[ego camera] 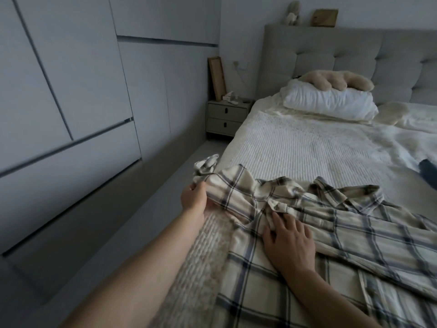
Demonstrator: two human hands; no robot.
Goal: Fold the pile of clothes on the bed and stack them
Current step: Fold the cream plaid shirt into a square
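Plaid shirt point(319, 233) spread on bed point(307, 147). Left hand point(194, 201), arm extended, pinches sleeve point(227, 185). Right hand point(289, 242) lies flat on placket, fingers spread.

The plaid shirt point(331, 233) runs off the frame at five o'clock; dark cloth point(428, 172) at three o'clock is cut off, unidentifiable

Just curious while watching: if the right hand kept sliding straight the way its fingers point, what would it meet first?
Probably the bunched shirt fabric by the button placket, just ahead of the right hand's fingertips on the plaid shirt. Beyond that, likely the sleeve the left hand holds; depth is unclear.
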